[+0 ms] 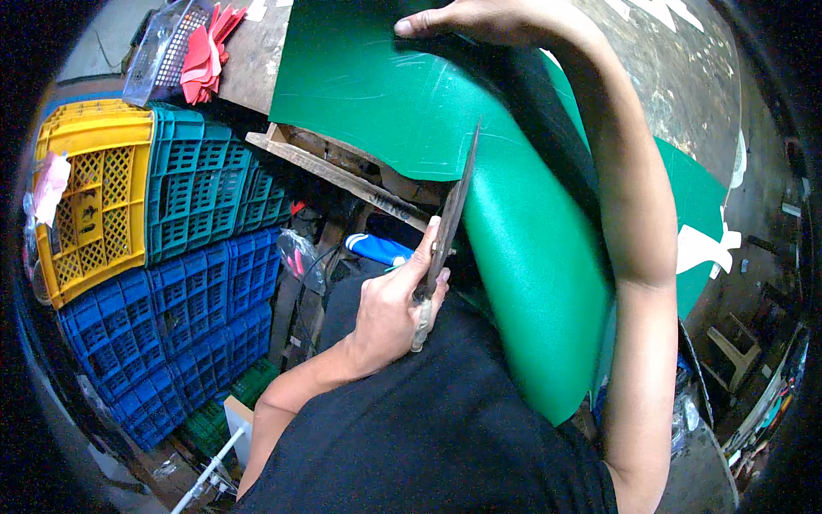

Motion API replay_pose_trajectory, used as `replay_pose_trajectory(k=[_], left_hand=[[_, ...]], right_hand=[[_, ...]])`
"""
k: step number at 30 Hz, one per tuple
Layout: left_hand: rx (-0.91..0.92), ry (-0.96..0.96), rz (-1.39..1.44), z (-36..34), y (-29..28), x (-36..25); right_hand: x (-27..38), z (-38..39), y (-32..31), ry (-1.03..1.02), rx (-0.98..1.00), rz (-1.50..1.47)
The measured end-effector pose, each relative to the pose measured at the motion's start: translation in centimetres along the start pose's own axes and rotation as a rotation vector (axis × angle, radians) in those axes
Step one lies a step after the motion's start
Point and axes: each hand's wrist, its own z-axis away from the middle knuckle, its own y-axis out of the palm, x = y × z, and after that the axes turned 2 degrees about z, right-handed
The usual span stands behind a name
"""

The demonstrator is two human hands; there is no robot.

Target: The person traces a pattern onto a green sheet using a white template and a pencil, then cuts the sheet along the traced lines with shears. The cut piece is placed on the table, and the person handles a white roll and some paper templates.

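Observation:
A large green sheet (402, 94) lies on the worktable and curls down over its front edge toward my body. My left hand (394, 300) grips big metal scissors (449, 214) whose long blades point up along the sheet's lower edge. My right hand (471, 19) presses flat on top of the sheet at the far side, with my right forearm reaching across it.
Stacked plastic crates stand at the left: yellow (86, 188), teal (201, 184) and blue (163, 334). Red cut pieces (205, 51) and a clear basket (163, 47) sit on the wooden worktable (257, 60). White cut shapes (702, 248) lie at the right.

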Motion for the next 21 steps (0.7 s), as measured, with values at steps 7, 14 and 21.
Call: replay_pose_trajectory(k=[7, 14, 21], left_hand=[[-0.024, 0.134, -0.088, -0.4, -1.6, 0.6], [0.103, 0.147, -0.265, -2.4, -5.2, -0.1], [0.227, 0.005, -0.280, -5.9, -7.0, -1.2]], right_hand=[[-0.8, 0.0, -1.1, 0.013, 0.077, -0.092], [-2.8, 0.1, -2.5, -0.260, 0.115, -0.340], [-2.7, -0.5, -3.0, -0.256, 0.083, -0.029]])
